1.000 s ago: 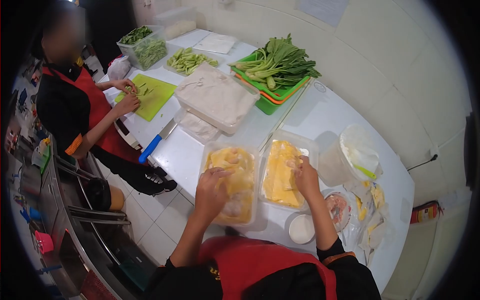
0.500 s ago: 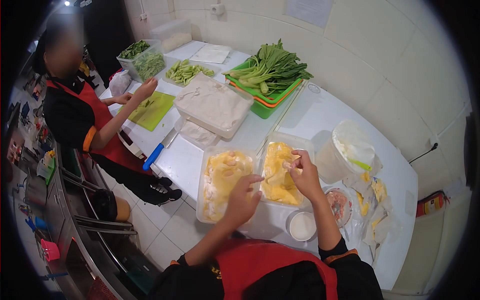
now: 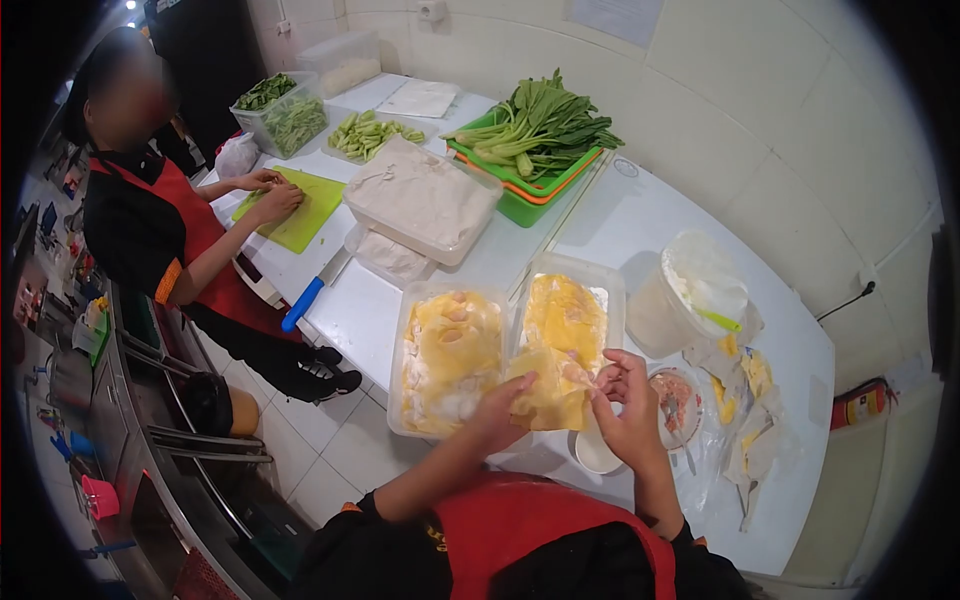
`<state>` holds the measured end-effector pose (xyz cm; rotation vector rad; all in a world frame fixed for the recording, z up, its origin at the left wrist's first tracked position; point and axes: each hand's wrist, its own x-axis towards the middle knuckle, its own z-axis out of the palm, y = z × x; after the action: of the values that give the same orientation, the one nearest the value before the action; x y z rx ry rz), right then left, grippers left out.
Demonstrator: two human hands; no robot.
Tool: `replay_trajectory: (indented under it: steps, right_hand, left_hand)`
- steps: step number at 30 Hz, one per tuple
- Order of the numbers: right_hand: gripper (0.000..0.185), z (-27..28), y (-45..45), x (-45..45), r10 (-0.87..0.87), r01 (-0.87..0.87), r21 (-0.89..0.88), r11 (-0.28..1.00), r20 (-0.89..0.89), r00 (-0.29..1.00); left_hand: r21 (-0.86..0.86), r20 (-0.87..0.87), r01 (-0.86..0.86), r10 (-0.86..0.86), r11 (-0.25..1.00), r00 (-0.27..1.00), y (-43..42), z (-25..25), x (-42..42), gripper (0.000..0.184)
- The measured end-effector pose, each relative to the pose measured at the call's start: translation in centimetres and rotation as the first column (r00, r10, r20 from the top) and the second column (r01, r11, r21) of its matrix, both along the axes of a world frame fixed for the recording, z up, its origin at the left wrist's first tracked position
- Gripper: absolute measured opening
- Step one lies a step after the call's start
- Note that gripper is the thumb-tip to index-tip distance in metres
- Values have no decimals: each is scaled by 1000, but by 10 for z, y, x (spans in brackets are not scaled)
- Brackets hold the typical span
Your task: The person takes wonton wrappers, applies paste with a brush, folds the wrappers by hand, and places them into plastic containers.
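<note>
Your left hand [image 3: 497,414] grips one yellow sheet [image 3: 541,398], your right hand [image 3: 627,408] pinching its edge, by the right tub [image 3: 619,308]. More sheets [image 3: 562,310] seemingly remain there; floury pieces [image 3: 452,335] lie in the left tub [image 3: 394,402].

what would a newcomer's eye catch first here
Probably the heaped leafy greens in stacked baskets towards the back. Up front, the left hand and right hand hold a yellow sheet between them. At left, a lime-green cutting board lies under a co-worker's hands.
</note>
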<state>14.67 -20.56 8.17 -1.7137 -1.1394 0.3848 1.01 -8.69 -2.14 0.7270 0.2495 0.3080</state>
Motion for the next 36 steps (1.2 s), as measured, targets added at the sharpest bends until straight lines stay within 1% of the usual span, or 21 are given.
replay_trajectory:
  steps: [1,2,4,5,7,10,11,13,14,16,17,19,20,21,22,25,28,31,34,35,36]
  right_hand:
    - [42,1,-6,3,-2,3,-14,1000,83,997]
    - [45,6,-16,8,28,-6,-177,984,122,992]
    - [50,17,-40,24,117,-12,-488,873,184,976]
    - [54,15,-48,29,247,-98,-671,735,130,960]
    - [61,10,-64,33,445,-216,-918,334,-49,894]
    - [69,-29,-84,32,496,-207,-939,276,-45,867]
    - [69,-36,-84,31,496,-191,-951,241,-49,867]
    - [67,-34,-79,29,521,-184,-952,245,-30,853]
    - [66,-31,-76,29,536,-178,-952,249,-18,844]
    - [61,-14,-71,32,513,-207,-903,376,17,858]
    - [58,6,-63,32,500,-219,-873,436,32,865]
    - [45,55,-40,18,288,-221,-789,573,-58,956]
    - [44,56,-32,12,349,-249,-602,758,52,936]
    - [43,55,-25,5,373,-289,-372,882,178,910]
    - [44,54,-19,0,359,-339,-117,933,309,880]
    - [50,38,3,-5,347,-317,-156,936,566,748]
    - [54,38,11,-9,182,-173,-72,982,594,784]
    - [50,37,12,-18,302,-301,-107,948,604,737]
    - [49,18,13,-18,95,-119,12,993,519,850]
    - [47,17,12,-24,139,-151,7,989,346,928]
    - [46,14,11,-33,179,-182,8,983,157,971]
  left_hand:
    - [-307,60,17,2,951,998,-1,17,-1,51]
    - [-297,66,-5,25,955,998,0,24,-1,52]
    - [-280,81,-56,81,958,993,1,32,-2,55]
    - [-311,73,-85,113,947,991,2,38,-3,54]
    - [-373,56,-139,171,917,984,2,49,-4,52]
    - [-183,-55,-203,196,962,979,-3,60,-3,46]
    - [-165,-78,-228,218,959,973,-5,61,-3,44]
    - [-124,-121,-274,259,954,958,-7,63,-4,41]
    - [-59,-143,-295,284,954,948,-7,64,-5,38]
    - [76,-184,-328,337,942,924,-7,68,-10,34]
    - [149,-201,-322,348,935,916,-6,72,-12,33]
    - [290,-239,-291,363,912,901,-6,81,-17,33]
    - [313,-250,-258,341,914,906,-7,80,-18,33]
    - [335,-262,-223,318,915,911,-8,80,-19,33]
    - [358,-271,-190,297,914,916,-8,81,-20,33]
    - [422,-239,-155,275,893,931,-11,91,-25,32]
    - [410,-253,-185,306,893,918,-9,97,-31,30]
    - [375,-285,-179,297,909,912,-6,93,-31,29]
    - [333,-294,-229,331,915,897,-7,95,-31,28]
    - [303,-274,-275,359,913,892,-7,90,-29,28]
    - [271,-257,-318,387,908,885,-7,82,-27,28]
